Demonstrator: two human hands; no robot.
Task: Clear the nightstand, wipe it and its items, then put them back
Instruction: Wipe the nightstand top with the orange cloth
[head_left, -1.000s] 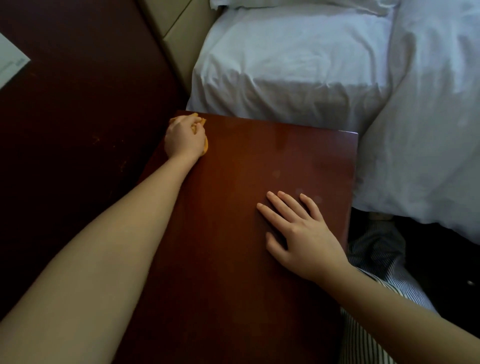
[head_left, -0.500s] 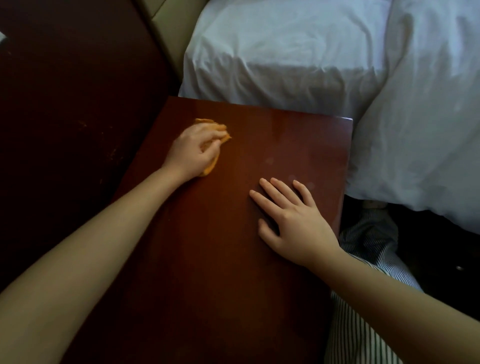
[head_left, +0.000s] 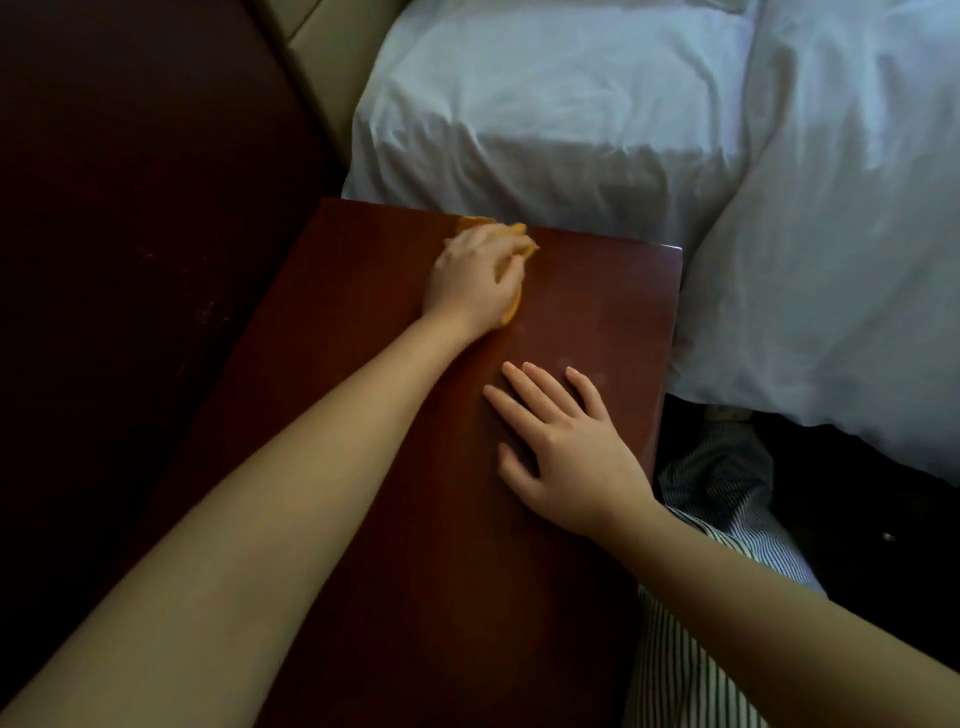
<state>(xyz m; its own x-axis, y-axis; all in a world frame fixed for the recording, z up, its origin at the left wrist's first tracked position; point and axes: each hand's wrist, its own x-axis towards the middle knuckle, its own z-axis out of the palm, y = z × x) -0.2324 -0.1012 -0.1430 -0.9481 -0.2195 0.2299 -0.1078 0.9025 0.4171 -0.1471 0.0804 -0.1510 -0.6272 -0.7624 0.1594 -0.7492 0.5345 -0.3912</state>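
cloth (head_left: 513, 310), under left hand (head_left: 472, 280) (peeking past fingertips (head_left: 493, 241))

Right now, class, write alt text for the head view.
A left hand holds an orange cloth at the far edge of a wooden nightstand; the right hand lies flat on it. A white bed stands beyond.

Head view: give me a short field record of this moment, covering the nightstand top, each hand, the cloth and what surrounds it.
nightstand top: dark red wood, both hands on it
left hand: holds the bunched orange cloth against the top near its far edge; blurred
right hand: flat on the top's right side, fingers spread
cloth visibility: mostly hidden under the left hand
surroundings: white bedding beyond and to the right; striped fabric at lower right
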